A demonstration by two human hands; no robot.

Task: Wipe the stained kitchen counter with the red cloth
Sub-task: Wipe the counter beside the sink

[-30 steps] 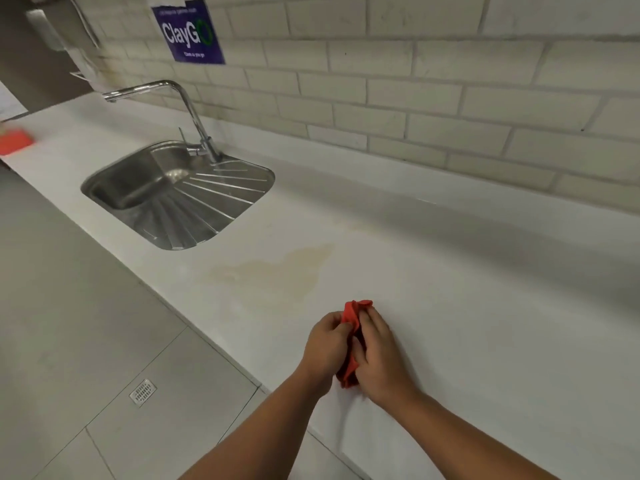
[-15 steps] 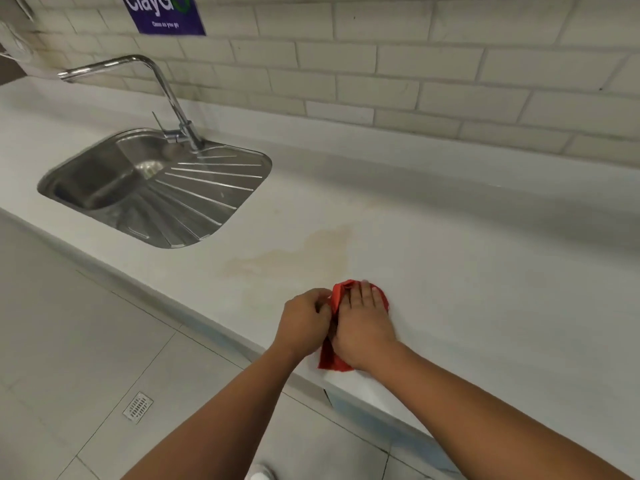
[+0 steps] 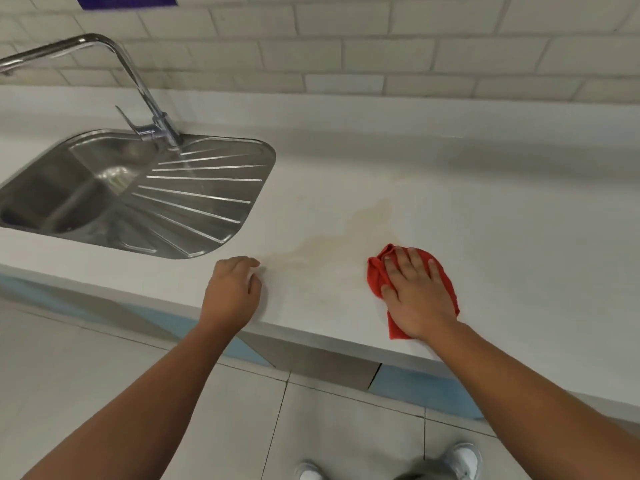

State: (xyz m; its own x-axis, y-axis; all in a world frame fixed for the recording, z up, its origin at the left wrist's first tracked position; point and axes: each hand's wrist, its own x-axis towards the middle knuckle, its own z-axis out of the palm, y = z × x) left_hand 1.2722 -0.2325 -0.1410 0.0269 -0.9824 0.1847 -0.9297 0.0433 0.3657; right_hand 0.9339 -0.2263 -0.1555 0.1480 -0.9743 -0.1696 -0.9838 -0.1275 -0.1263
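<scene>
Red cloth point(image 3: 443, 271) pressed flat under spread right hand point(image 3: 417, 292) on the desk point(image 3: 502, 237); stain point(image 3: 346, 233) lies just left, running diagonally; left hand point(image 3: 233, 292) loosely curled, empty.

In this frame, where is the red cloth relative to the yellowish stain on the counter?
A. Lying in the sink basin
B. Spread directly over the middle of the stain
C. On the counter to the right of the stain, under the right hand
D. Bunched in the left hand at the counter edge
C: the right hand lies flat on the red cloth, right of the stain; the left hand holds nothing.
</scene>
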